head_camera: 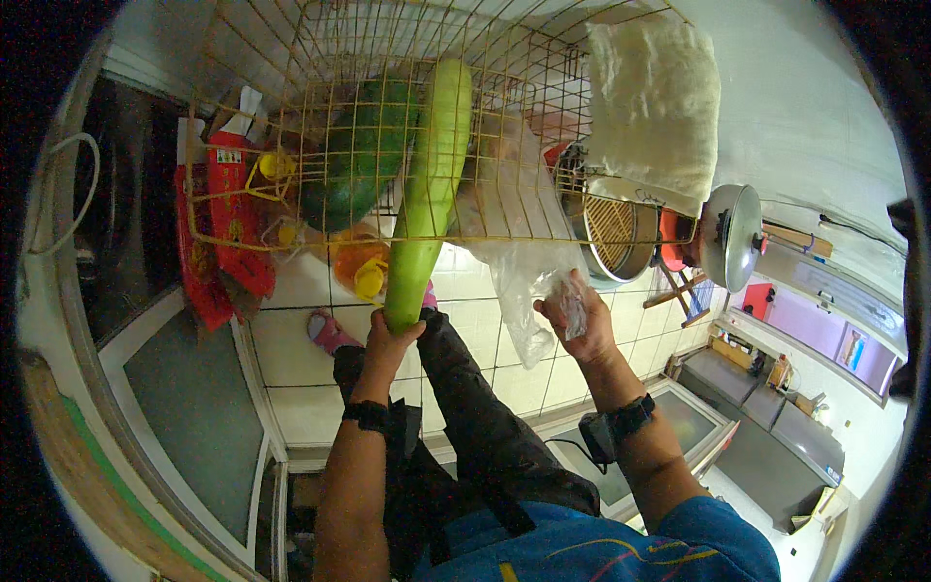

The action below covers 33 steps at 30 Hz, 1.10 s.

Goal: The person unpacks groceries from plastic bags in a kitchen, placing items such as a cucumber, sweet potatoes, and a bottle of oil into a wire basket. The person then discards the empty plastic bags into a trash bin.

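Observation:
My left hand [390,340] grips the lower end of a long light-green gourd [429,196], which slants upward within a rusty wire basket [291,245] and sticks out past its rim. A larger dark-green melon or gourd [371,145] lies left of it behind the wires. In my right hand [585,324] is the gathered end of a clear plastic bag [520,269]; the rest of the bag stretches up into the basket, its contents blurred. A pale cloth [651,109] hangs over the basket's right side.
Red printed bags [236,211] and bottles with yellow caps [369,278] are at the left, near a framed glass door [196,407]. Beyond the basket's right side are a metal steamer pot [618,233], a pan lid [734,236] and a folding stool [680,295]. A grey counter [771,429] stands lower right.

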{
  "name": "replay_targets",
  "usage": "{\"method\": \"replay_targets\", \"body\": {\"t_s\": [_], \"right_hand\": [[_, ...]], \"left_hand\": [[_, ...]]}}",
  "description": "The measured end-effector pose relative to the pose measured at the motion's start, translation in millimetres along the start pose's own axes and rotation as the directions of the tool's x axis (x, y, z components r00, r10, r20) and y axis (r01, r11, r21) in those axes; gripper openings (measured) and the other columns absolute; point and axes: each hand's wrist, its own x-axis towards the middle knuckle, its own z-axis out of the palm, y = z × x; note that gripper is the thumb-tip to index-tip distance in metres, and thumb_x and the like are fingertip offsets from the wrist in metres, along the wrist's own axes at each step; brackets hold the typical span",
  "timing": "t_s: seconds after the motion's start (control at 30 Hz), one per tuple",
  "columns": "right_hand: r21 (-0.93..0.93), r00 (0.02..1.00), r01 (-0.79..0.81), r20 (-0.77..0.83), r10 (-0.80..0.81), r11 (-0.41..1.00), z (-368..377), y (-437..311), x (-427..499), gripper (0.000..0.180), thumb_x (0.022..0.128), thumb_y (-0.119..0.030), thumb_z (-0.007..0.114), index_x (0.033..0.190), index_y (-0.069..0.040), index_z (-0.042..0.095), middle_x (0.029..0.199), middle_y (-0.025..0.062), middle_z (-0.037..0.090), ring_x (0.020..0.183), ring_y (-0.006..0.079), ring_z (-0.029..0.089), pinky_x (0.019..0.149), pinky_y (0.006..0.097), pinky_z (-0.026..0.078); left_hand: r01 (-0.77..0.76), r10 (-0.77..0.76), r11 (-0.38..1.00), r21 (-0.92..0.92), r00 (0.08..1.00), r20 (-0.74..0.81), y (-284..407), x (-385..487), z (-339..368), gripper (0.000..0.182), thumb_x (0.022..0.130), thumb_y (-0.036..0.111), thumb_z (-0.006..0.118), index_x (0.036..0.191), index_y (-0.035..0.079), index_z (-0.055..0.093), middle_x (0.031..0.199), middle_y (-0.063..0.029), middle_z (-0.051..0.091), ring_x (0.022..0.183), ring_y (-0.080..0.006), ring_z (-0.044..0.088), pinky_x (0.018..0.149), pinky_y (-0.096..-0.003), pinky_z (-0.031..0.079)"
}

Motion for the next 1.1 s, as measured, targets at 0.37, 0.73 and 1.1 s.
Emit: {"method": "replay_targets", "body": {"t_s": [0.37,0.73,1.1], "right_hand": [[-0.257,0.996,0.093,0.008,-0.094,0.962,6.7,-3.2,-9.2,0.035,0.081,-0.028,0.056,0.101,-0.001,0.047,0.091,0.0123,0.055,0.076,0.0237,0.057,0.068,0.0315,0.051],[-0.201,0.98,0.193,0.003,-0.197,0.96,16.2,6.4,-110.2,0.036,0.08,-0.026,0.056,0.099,0.004,0.051,0.084,0.0125,0.059,0.07,0.0231,0.06,0.069,0.0374,0.051],[0.001,0.955,0.121,-0.272,-0.116,0.993,-51.8,124.0,-117.1,0.036,0.08,-0.028,0.057,0.101,0.001,0.05,0.085,0.0113,0.058,0.065,0.0177,0.058,0.053,0.026,0.049]], "left_hand": [[-0.109,0.143,0.987,0.119,0.931,-0.336,0.1,-4.2,-9.8,0.056,0.063,0.034,0.074,0.098,-0.001,0.048,0.085,-0.0143,0.058,0.074,-0.0263,0.057,0.065,-0.0363,0.044],[-0.144,0.181,0.976,0.162,0.953,-0.242,-23.1,9.3,-18.3,0.06,0.066,0.036,0.071,0.106,-0.001,0.046,0.1,-0.0203,0.053,0.095,-0.0343,0.051,0.078,-0.0404,0.041],[-0.015,0.146,0.977,-0.212,0.776,0.614,6.6,-107.9,1.3,0.047,0.074,0.021,0.064,0.112,0.002,0.045,0.108,-0.0167,0.049,0.099,-0.0259,0.048,0.087,-0.0354,0.036]]}}
